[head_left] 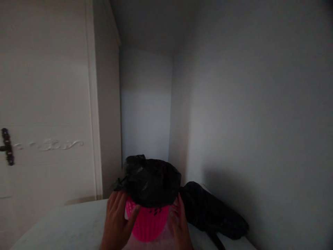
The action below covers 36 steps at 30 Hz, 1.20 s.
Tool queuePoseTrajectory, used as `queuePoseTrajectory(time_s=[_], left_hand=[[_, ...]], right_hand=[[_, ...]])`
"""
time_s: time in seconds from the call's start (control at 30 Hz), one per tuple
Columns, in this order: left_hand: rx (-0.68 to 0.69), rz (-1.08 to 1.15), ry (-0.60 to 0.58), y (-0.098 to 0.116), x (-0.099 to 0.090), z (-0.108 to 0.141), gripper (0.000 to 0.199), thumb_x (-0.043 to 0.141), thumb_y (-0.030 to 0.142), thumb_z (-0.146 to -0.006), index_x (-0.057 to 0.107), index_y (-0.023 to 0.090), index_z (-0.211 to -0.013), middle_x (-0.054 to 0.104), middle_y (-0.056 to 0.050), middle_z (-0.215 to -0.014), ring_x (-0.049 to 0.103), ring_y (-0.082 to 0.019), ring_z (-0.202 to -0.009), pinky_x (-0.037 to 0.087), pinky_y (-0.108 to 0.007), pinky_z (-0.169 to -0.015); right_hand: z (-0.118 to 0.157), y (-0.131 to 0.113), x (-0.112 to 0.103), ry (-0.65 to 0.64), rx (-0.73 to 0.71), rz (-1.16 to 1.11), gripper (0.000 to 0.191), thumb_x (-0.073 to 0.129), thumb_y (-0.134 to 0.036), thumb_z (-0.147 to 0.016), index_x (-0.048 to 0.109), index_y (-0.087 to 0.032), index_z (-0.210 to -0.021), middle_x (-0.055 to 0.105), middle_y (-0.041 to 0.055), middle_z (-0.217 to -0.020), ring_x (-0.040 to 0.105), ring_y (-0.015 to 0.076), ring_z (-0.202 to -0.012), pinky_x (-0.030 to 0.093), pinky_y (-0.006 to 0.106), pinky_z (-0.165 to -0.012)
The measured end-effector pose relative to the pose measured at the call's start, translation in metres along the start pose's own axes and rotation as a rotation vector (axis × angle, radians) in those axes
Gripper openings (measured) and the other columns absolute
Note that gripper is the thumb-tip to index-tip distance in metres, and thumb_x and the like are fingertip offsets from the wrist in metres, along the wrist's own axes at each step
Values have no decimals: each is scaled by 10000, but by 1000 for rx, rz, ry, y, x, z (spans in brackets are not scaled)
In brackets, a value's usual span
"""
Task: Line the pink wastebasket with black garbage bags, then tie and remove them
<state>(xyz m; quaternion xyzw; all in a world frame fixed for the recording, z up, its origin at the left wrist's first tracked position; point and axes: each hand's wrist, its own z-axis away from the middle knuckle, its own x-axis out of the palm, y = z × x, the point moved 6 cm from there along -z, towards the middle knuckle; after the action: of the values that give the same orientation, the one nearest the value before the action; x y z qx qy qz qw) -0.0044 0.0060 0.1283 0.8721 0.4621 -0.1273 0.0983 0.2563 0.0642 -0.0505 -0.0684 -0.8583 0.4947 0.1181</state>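
A bright pink plastic basket [149, 224] with slotted walls stands on the white surface in front of me. Over its top lies a black plastic bag [153, 182], puffed up and draped past the rim. My left hand [118, 215] is at the basket's left side, fingers stretched up along the bag's edge and thumb apart, over the front of the wall. At the right side, my right hand [179, 220] has its fingers extended upward beside the rim, close to the bag. Dim light and blur hide how firmly either hand touches.
A dark, elongated bundle [215, 211] with a strap lies right of the basket, near the grey wall [255, 114]. The white tabletop [67, 225] extends to the left. Behind it is a white door [49, 86] with a dark handle [7, 146].
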Motion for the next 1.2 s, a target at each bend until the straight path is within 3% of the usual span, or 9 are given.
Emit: queuePoseTrajectory(time_s=[0.1,0.23,0.4,0.5,0.67,0.77,0.93,1.1,1.2], left_hand=[[48,44,-32,14,-11,-23,279,579,456,-1016,643,241,-1183,750,-81,-1084,686,-282,-1030,525,-389,-882],[9,98,-61,23,-18,-42,187,598,411,-1020,663,256,-937,731,-20,-868,674,-237,-839,485,-346,-779],[-1,98,-112,29,-12,-48,174,521,330,-1041,675,261,-997,755,-13,-902,689,-232,-850,451,-369,-817],[-9,112,-86,30,-11,-46,204,466,275,-1047,665,255,-1011,763,-16,-924,697,-228,-865,452,-383,-852],[-66,101,-109,24,-8,-41,189,514,294,-1024,701,264,-1034,795,-24,-959,731,-238,-877,488,-398,-856],[-109,106,-122,18,-5,-37,280,543,318,-1008,709,282,-1231,816,-48,-1136,751,-267,-1025,522,-430,-921],[-288,166,-99,5,3,-30,579,475,267,-990,485,253,-1569,766,-109,-1326,732,-283,-1153,548,-494,-966],[-355,177,-133,5,8,-26,507,447,238,-951,615,269,-1428,767,-99,-1335,709,-302,-1213,470,-599,-1073],[-369,212,-134,7,6,-26,474,450,217,-930,644,268,-1359,783,-88,-1280,710,-303,-1193,452,-624,-1092]], right_hand=[[2,-17,-8,211,-85,129,658,547,-580,-1021,394,-297,-1595,492,162,-1601,595,345,-1341,485,577,-1116],[5,-89,1,361,-314,279,599,575,-514,-1015,458,-266,-1548,498,163,-1564,512,378,-1414,417,589,-1160],[-8,-189,52,-66,-421,522,475,684,-500,-932,623,-361,-1382,611,99,-1470,553,411,-1354,385,598,-1148],[-20,-224,70,-162,-472,604,455,743,-441,-888,642,-331,-1319,665,106,-1379,601,390,-1283,375,591,-1125],[-41,-231,74,-223,-473,705,322,689,-234,-887,645,-272,-1203,757,85,-1133,687,336,-1080,359,580,-1079],[-55,-228,60,-221,-508,770,387,634,-130,-853,655,-272,-1212,774,77,-1123,689,328,-1088,339,566,-1077],[-87,-224,24,-208,-548,893,370,598,-118,-892,677,-288,-1211,769,55,-1143,678,293,-1116,328,535,-1085],[-142,-208,-9,-112,-547,1094,240,599,-71,-846,727,-242,-956,728,96,-1112,639,306,-1063,435,474,-940],[-177,-197,-10,-129,-483,1105,223,566,-56,-851,720,-203,-917,718,113,-1033,652,264,-951,488,383,-832]])
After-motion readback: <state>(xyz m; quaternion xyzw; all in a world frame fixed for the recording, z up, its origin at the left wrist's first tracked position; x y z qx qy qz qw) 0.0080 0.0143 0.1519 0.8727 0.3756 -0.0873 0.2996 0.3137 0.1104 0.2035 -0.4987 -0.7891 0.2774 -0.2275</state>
